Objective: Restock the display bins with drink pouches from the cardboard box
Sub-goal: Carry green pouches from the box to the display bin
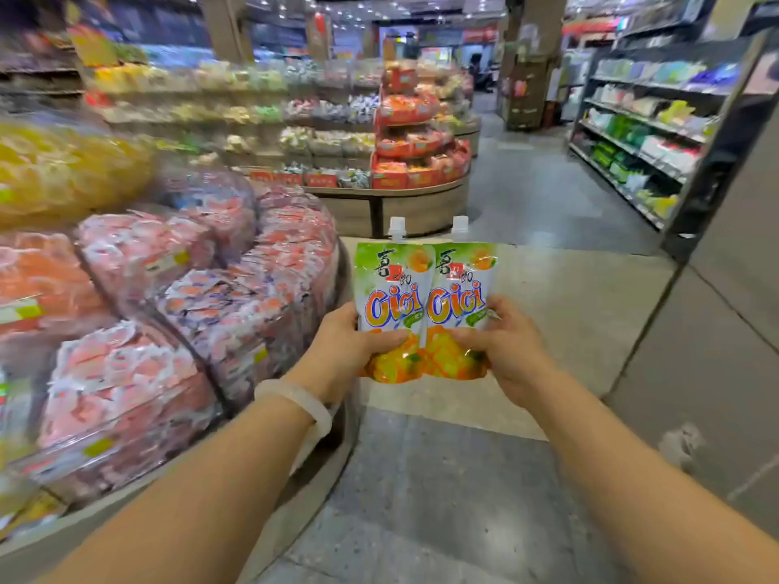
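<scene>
Two green-and-orange drink pouches with white screw caps stand upright side by side in front of me. My left hand (354,343) grips the lower part of the left pouch (390,288). My right hand (503,347) grips the lower part of the right pouch (461,288). Both pouches hang in the air over the floor, just right of the round display bin (236,314), which is filled with pink and red pouches. The cardboard box is not in view.
A bin of yellow packs (55,170) sits at the far left. A second round display (417,162) with red boxes stands ahead. Shelves (645,137) line the right side, with an open aisle floor (548,191) between. A grey wall (742,330) is close on my right.
</scene>
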Motion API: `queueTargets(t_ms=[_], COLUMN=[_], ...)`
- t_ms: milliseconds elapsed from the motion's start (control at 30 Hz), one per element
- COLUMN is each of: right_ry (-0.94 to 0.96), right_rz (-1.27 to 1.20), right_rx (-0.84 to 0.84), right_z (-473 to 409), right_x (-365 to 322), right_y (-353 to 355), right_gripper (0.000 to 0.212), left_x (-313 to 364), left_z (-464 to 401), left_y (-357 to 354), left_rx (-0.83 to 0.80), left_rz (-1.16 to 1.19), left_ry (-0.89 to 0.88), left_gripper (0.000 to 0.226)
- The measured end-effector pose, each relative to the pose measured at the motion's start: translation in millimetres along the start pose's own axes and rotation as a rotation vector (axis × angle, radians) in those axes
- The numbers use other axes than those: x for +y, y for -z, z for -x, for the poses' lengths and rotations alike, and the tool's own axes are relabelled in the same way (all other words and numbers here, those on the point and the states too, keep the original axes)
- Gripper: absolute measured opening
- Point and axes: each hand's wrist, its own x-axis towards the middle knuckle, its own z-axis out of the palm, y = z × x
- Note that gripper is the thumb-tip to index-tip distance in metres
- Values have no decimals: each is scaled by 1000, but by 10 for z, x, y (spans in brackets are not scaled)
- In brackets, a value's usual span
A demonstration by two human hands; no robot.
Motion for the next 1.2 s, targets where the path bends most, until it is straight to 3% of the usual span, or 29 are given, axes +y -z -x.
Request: queueTargets(t_ms=[200,400,567,933,1200], right_ry=[-41,-51,-98,-110,-158], right_rz=[20,34,68,98,215], right_rx=[-275,-562,-703,-833,-667], right_z=[-267,-349,-412,-781,-800], right_x=[180,434,783,1218,1971], right_y=[-1604,-3019,-4085,-6256,-6725], right_gripper=[54,43,41,40,40], left_x=[108,91,-70,-52,-626], left_z=[358,773,985,850,665], left_y=[1486,2722,3629,5584,6290], left_rx=[241,491,663,948,882], left_rz=[39,31,61,153,198], left_ry=[-33,-25,-5,-37,103], left_gripper=[30,26,20,37,35])
